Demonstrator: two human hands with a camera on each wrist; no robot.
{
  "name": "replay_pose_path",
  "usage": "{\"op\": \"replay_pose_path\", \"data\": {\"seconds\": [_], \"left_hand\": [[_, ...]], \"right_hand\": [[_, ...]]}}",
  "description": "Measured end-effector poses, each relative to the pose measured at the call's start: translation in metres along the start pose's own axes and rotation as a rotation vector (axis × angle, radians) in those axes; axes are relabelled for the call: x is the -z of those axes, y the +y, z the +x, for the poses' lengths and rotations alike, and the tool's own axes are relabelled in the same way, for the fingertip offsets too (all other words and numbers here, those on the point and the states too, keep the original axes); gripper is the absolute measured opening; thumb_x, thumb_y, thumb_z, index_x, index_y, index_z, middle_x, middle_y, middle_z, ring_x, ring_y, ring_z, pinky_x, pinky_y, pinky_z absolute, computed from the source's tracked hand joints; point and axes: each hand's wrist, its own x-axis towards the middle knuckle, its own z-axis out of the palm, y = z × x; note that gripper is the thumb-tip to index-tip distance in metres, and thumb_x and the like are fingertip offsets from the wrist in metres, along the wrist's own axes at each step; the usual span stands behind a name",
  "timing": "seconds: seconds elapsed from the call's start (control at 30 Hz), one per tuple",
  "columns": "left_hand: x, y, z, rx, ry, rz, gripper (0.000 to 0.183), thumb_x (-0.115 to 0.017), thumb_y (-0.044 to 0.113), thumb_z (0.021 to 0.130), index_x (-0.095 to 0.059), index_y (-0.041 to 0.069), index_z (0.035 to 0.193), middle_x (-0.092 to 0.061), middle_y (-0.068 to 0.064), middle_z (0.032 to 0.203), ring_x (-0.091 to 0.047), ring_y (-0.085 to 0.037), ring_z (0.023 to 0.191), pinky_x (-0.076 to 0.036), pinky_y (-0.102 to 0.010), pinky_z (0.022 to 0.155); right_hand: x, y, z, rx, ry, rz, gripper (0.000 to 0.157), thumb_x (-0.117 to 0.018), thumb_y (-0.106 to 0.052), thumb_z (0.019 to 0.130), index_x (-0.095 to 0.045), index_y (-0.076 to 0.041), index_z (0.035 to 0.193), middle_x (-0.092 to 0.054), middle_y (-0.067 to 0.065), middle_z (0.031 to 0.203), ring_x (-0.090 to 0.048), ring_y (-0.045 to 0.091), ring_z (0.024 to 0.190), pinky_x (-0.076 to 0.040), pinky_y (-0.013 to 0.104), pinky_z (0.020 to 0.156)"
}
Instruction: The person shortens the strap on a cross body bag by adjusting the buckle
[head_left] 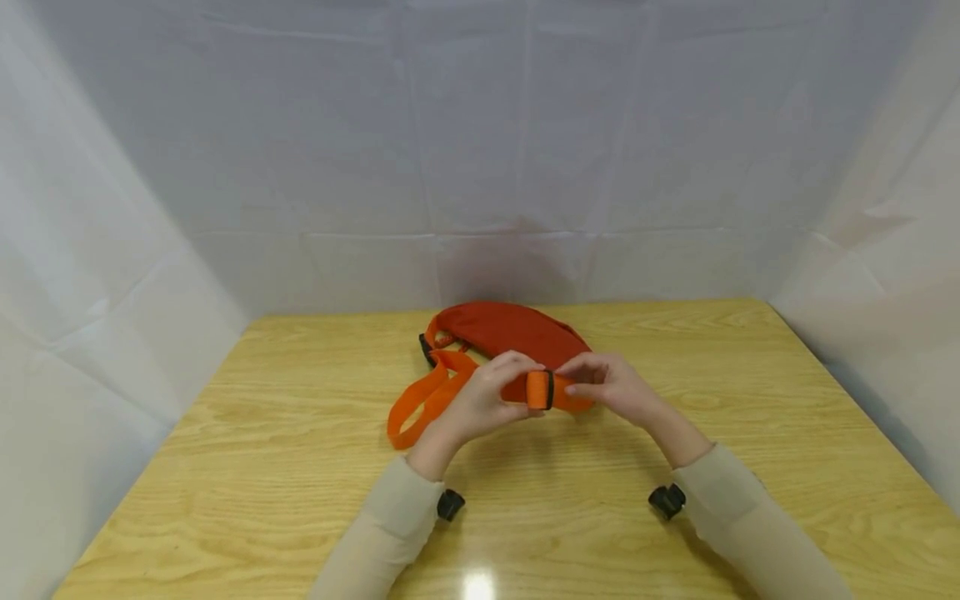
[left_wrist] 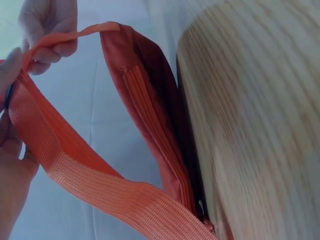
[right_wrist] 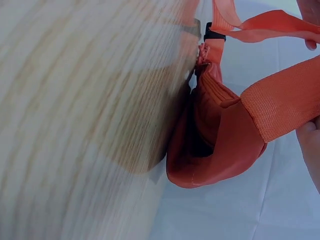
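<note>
A red-orange waist bag (head_left: 498,327) lies toward the back of the table, with its orange strap (head_left: 411,410) looping out to the left. My left hand (head_left: 483,398) pinches a folded part of the strap just left of the black slider (head_left: 550,390), thumb below and fingers above. Right beside the slider, my right hand (head_left: 617,390) pinches the strap between thumb and fingers. The left wrist view shows the strap (left_wrist: 100,192) curving down from the left hand (left_wrist: 15,172). In the right wrist view, the strap (right_wrist: 285,100) runs from the bag's end (right_wrist: 225,150) to the right hand (right_wrist: 310,145).
A black buckle (head_left: 426,350) sits at the bag's left end. The wooden table (head_left: 300,483) is walled by white sheeting (head_left: 487,167) at the back and sides. Black wrist devices (head_left: 450,504) show by both sleeves (head_left: 720,492).
</note>
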Motion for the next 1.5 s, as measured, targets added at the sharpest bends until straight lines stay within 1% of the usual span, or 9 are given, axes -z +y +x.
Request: {"op": "replay_pose_path", "data": {"seconds": [0.17, 0.33, 0.4, 0.53, 0.67, 0.87, 1.17, 1.37, 1.5], "left_hand": [[-0.0034, -0.0009, 0.0003, -0.012, -0.022, -0.010, 0.045, -0.077, 0.008, 0.066, -0.057, 0.000, 0.105, -0.054, -0.008, 0.101, -0.052, -0.015, 0.093, -0.041, -0.022, 0.083], [-0.0037, -0.0013, 0.0007, -0.014, -0.016, 0.003, 0.044, -0.077, 0.007, 0.066, -0.058, 0.001, 0.104, -0.054, -0.007, 0.100, -0.052, -0.014, 0.092, -0.040, -0.021, 0.083], [-0.0024, -0.0015, 0.0003, -0.014, -0.010, 0.015, 0.044, -0.077, 0.008, 0.066, -0.058, 0.000, 0.104, -0.054, -0.007, 0.100, -0.052, -0.014, 0.092, -0.041, -0.021, 0.083], [0.0005, -0.0017, -0.0013, -0.004, 0.004, 0.030, 0.044, -0.078, 0.007, 0.065, -0.058, 0.000, 0.104, -0.055, -0.008, 0.099, -0.052, -0.015, 0.092, -0.041, -0.022, 0.083], [0.0016, -0.0023, -0.0017, -0.005, 0.018, 0.029, 0.043, -0.078, 0.007, 0.065, -0.058, 0.000, 0.102, -0.055, -0.008, 0.098, -0.053, -0.015, 0.091, -0.041, -0.022, 0.083], [0.0009, -0.0027, -0.0019, -0.005, 0.022, 0.010, 0.044, -0.078, 0.007, 0.065, -0.057, 0.000, 0.103, -0.055, -0.008, 0.099, -0.053, -0.015, 0.091, -0.041, -0.022, 0.082], [-0.0009, -0.0035, -0.0020, -0.035, 0.006, -0.023, 0.045, -0.078, 0.005, 0.065, -0.057, -0.001, 0.104, -0.054, -0.008, 0.099, -0.053, -0.016, 0.091, -0.042, -0.023, 0.082], [-0.0019, -0.0017, -0.0015, -0.038, -0.008, -0.044, 0.045, -0.078, 0.001, 0.064, -0.057, -0.001, 0.104, -0.054, -0.009, 0.100, -0.052, -0.016, 0.092, -0.042, -0.023, 0.082], [-0.0023, -0.0007, -0.0005, -0.062, -0.010, -0.026, 0.045, -0.077, 0.000, 0.063, -0.057, -0.003, 0.104, -0.054, -0.011, 0.100, -0.052, -0.018, 0.093, -0.042, -0.022, 0.082]], "right_hand": [[-0.0030, -0.0014, 0.0019, -0.020, 0.017, 0.022, 0.022, -0.061, -0.003, 0.082, -0.058, 0.008, 0.100, -0.059, 0.018, 0.097, -0.059, 0.015, 0.081, -0.048, 0.029, 0.068], [-0.0052, -0.0025, 0.0033, -0.027, 0.019, 0.042, 0.022, -0.062, -0.003, 0.081, -0.058, 0.009, 0.099, -0.059, 0.017, 0.097, -0.060, 0.015, 0.081, -0.049, 0.028, 0.068], [-0.0046, -0.0017, 0.0029, -0.006, -0.004, 0.039, 0.024, -0.062, -0.003, 0.081, -0.057, 0.009, 0.101, -0.058, 0.017, 0.099, -0.059, 0.016, 0.084, -0.048, 0.029, 0.070], [-0.0019, 0.0019, 0.0018, 0.045, -0.083, 0.035, 0.031, -0.062, -0.001, 0.080, -0.054, 0.008, 0.109, -0.055, 0.020, 0.106, -0.056, 0.019, 0.093, -0.047, 0.030, 0.075], [0.0009, 0.0037, 0.0010, 0.050, -0.125, 0.031, 0.035, -0.060, 0.001, 0.082, -0.051, 0.009, 0.115, -0.052, 0.023, 0.113, -0.053, 0.020, 0.098, -0.046, 0.030, 0.077], [0.0019, 0.0037, 0.0006, -0.009, -0.098, 0.014, 0.033, -0.057, 0.000, 0.084, -0.052, 0.008, 0.115, -0.051, 0.023, 0.115, -0.055, 0.014, 0.098, -0.046, 0.029, 0.077], [0.0035, 0.0027, 0.0020, -0.054, -0.047, 0.014, 0.020, -0.060, -0.001, 0.082, -0.058, 0.009, 0.098, -0.057, 0.015, 0.096, -0.059, 0.015, 0.081, -0.048, 0.030, 0.068], [0.0021, -0.0001, 0.0035, -0.090, -0.037, -0.003, 0.018, -0.061, -0.001, 0.081, -0.058, 0.008, 0.097, -0.058, 0.014, 0.092, -0.059, 0.015, 0.078, -0.048, 0.029, 0.066], [0.0009, -0.0002, 0.0053, -0.102, -0.022, -0.030, 0.015, -0.060, 0.001, 0.081, -0.059, 0.006, 0.095, -0.058, 0.013, 0.092, -0.059, 0.016, 0.079, -0.048, 0.029, 0.066]]}}
